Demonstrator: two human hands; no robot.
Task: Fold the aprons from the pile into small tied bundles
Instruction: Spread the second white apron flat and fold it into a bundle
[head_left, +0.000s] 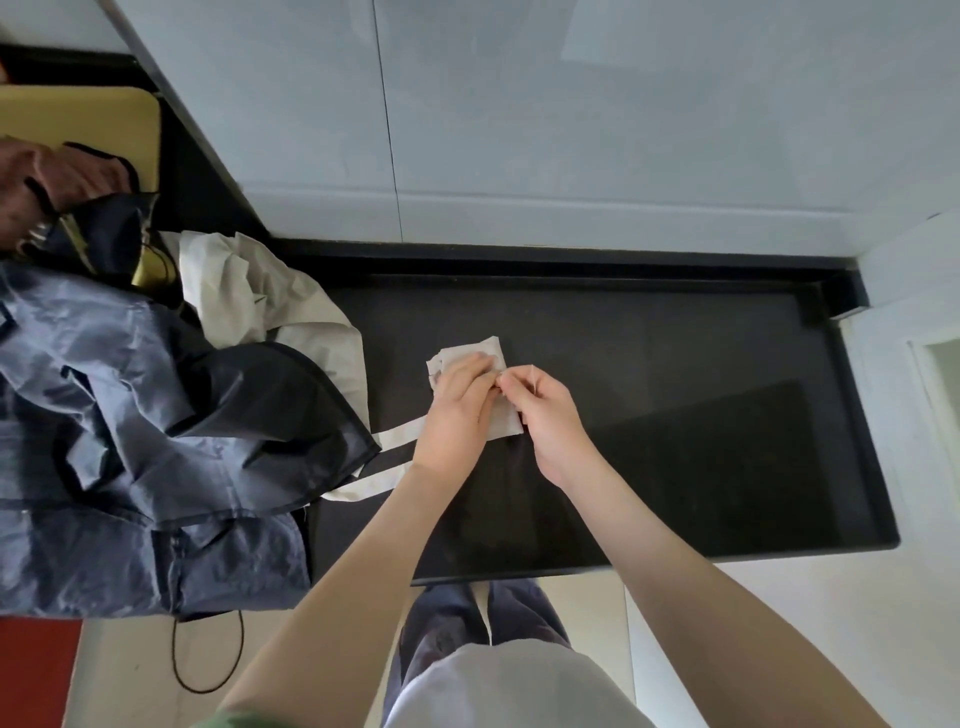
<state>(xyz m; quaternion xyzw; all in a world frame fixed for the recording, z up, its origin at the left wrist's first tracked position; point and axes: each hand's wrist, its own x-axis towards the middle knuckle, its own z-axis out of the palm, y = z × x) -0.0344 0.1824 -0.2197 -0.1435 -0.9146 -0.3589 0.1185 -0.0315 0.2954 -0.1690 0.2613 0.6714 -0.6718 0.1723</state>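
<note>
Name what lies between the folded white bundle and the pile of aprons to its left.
Head view: mostly bare black countertop separates the folded white bundle from the pile of aprons; lower down, a white strap crosses that gap.

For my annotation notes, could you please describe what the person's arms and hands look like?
The left hand and right hand are bare: no gloves, rings or watch show. Both forearms are uncovered as far as the picture shows them. What looks like a green sleeve edge shows at the left upper arm, at the bottom of the picture.
</note>
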